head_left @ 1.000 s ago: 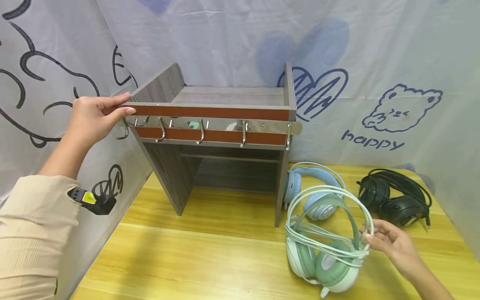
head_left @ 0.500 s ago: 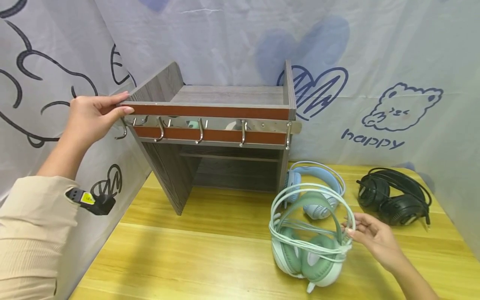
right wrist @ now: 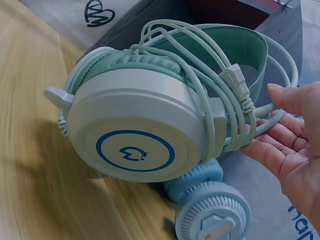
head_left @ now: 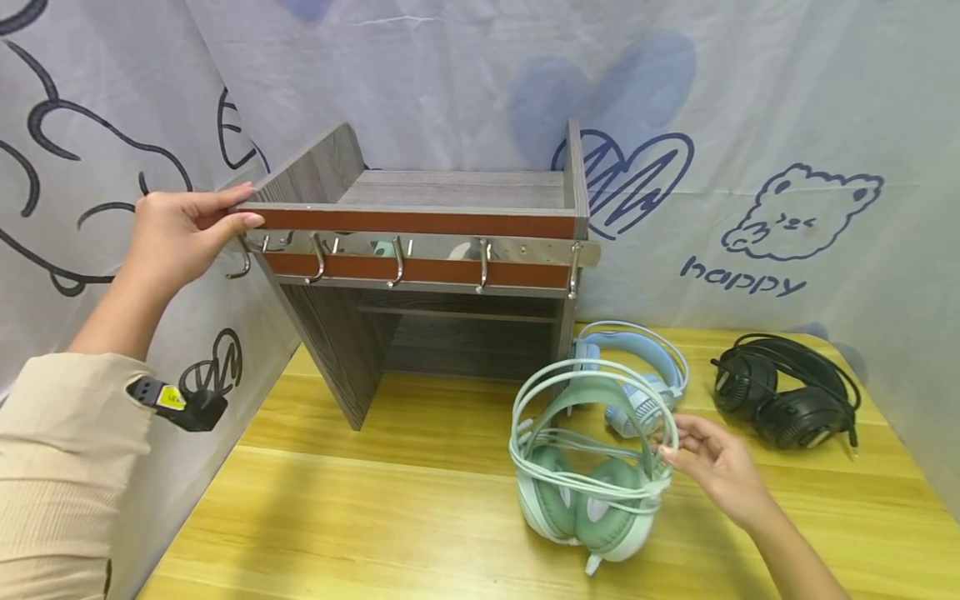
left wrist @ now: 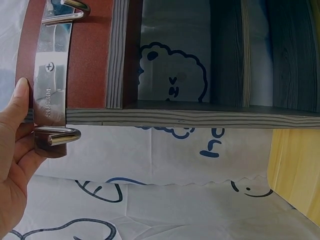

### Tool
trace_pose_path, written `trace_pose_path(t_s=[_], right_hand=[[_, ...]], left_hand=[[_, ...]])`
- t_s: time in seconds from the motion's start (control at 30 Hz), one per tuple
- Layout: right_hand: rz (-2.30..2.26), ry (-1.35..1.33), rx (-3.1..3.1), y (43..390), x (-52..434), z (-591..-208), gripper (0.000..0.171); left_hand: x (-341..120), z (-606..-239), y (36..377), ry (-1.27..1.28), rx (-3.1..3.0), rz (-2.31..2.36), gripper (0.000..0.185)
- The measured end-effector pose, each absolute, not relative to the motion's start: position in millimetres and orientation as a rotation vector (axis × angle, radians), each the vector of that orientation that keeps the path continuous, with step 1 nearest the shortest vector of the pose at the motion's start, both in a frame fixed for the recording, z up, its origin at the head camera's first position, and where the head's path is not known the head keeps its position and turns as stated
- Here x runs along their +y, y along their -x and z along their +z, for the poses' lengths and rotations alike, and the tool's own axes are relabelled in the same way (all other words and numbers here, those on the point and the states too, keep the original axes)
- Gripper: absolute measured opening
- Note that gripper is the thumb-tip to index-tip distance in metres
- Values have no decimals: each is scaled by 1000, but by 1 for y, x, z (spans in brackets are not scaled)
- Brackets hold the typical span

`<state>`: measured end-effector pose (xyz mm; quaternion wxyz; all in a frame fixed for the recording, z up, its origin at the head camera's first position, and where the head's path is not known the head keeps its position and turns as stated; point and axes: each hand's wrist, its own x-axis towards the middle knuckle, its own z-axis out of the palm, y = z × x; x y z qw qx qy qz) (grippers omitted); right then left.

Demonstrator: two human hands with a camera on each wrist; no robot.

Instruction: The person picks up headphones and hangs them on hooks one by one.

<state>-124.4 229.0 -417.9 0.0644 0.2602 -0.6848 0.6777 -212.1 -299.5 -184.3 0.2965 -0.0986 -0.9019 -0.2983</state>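
My right hand [head_left: 708, 467] pinches the side of a pair of mint-green and white headphones [head_left: 633, 533] by its thin headband tubes. Its cable is wound round the frame, and a white connector [right wrist: 234, 82] shows among the loops in the right wrist view. The earcups hang down over the table. My left hand [head_left: 180, 237] grips the top left front corner of a grey wooden shelf [head_left: 322, 358], thumb on the reddish-brown front board [head_left: 420, 222]. A steel hook rail [head_left: 517, 250] with several hooks [head_left: 397, 262] runs across that board; the left fingers reach behind its end in the left wrist view.
Light blue headphones [head_left: 637, 342] lie beside the shelf's right side, partly hidden behind the green pair. Black headphones [head_left: 795, 408] lie farther right on the yellow wooden table [head_left: 337, 517]. A printed cloth [head_left: 465, 92] hangs behind and at the sides.
My right hand has carried the green headphones leftward and slightly up, toward the shelf's front. The left hand keeps its grip on the shelf corner.
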Motion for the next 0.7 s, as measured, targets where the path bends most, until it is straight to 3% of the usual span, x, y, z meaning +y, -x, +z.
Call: trace_pose_path(t_s=[0.23,0.53,0.7], right_hand=[[2065,-840,-2036,128,214,-414,35],[2034,-836,-2036,132,191,-411,42],[2064,-832,-2040,135,181,-411,37]], left_hand=[[-299,-184,211,263,-2401,-804,36],[-301,-184,212,253,-2407,-793,36],[-300,-184,212,235,-2413,-796,37]])
